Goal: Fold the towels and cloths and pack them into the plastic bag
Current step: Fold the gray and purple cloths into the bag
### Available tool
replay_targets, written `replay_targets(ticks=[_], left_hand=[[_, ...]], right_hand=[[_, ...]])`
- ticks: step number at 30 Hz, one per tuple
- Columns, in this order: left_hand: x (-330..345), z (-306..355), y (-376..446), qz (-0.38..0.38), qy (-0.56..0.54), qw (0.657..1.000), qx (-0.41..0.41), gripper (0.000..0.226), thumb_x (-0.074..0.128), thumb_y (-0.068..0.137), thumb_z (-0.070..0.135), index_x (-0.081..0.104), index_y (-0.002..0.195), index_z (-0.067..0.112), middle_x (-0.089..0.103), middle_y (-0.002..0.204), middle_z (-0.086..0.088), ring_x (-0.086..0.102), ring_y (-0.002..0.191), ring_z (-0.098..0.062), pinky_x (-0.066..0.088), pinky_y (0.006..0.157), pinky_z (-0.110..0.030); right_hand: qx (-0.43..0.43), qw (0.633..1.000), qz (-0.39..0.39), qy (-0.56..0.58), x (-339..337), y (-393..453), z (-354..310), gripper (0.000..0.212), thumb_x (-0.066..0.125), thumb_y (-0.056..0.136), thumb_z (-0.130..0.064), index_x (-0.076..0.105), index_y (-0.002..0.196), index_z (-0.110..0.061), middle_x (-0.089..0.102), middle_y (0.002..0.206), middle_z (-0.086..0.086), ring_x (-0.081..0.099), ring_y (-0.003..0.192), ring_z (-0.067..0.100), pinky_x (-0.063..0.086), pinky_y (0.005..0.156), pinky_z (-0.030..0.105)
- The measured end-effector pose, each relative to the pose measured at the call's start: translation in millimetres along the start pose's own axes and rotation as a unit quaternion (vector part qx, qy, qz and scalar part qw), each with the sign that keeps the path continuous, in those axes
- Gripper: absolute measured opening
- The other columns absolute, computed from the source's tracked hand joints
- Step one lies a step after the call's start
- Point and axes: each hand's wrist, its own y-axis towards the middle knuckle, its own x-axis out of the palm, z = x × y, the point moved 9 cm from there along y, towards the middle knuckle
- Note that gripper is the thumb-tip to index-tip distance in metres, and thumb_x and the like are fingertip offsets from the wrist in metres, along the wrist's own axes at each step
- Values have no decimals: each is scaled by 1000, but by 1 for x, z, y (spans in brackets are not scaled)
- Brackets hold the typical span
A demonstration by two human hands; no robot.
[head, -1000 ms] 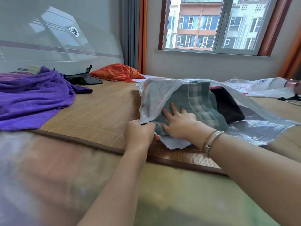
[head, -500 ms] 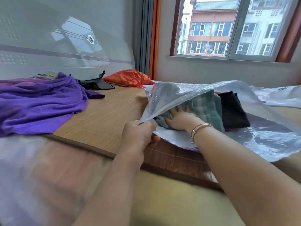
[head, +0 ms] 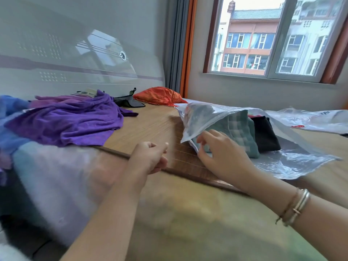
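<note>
A clear plastic bag [head: 282, 162] lies on the bamboo mat [head: 154, 127] with its mouth facing me. Inside it sit a folded green checked towel [head: 239, 129] and a folded black cloth [head: 265, 132]. My right hand [head: 222, 159] is at the bag's mouth, fingers and thumb pinching its lower lip beside the green towel. My left hand [head: 148, 157] hovers left of the bag, apart from it, with its fingers curled and holding nothing. A loose purple towel [head: 71, 121] is spread at the left.
An orange cloth bundle [head: 158, 96] and a black item [head: 128, 102] lie at the back by the headboard. A second plastic bag [head: 320, 119] lies at the far right. A blue cloth [head: 11, 110] sits at the left edge. The mat's dark border runs just before my hands.
My left hand has let go of the bag's upper lip and pulled back left. My right hand has come out from inside the bag to its mouth. The bag's top has sagged.
</note>
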Motion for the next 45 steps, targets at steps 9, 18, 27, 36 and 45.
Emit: replay_targets(ticks=[9,18,27,36,45], left_hand=[[-151,-49,7,183,-33,983,5,17,53,92,17,57,75,15,64,65,-1,58,60,-15,38,54,-24],[-245,-69,44,294,7,955,32,12,60,87,20,57,75,20,70,86,-6,66,89,-31,45,77,-35],[-237,-57,44,305,103,944,74,7,62,85,14,58,89,18,62,87,4,57,83,-18,40,72,-29],[-145,-19,13,190,370,868,272,68,72,77,23,45,139,27,39,148,0,30,139,-26,22,116,-40],[-80,-18,-16,111,421,861,262,12,60,86,27,60,97,25,63,109,9,54,113,-19,35,103,-40]], right_hand=[[-63,990,-74,99,95,56,-129,19,49,91,-25,56,107,-19,57,107,-1,57,95,20,49,78,37],[-44,962,-150,225,236,155,-185,57,65,86,-28,45,139,-16,44,143,9,41,132,24,34,108,35],[-70,980,-112,151,233,156,-175,20,54,95,-28,66,92,-13,68,97,6,59,94,30,44,74,35],[-75,991,-39,99,132,76,-103,22,47,97,-33,66,93,-23,70,82,0,63,80,28,48,69,40],[-18,983,25,181,55,21,-61,18,49,95,-30,62,88,-21,64,70,-5,60,69,21,46,68,37]])
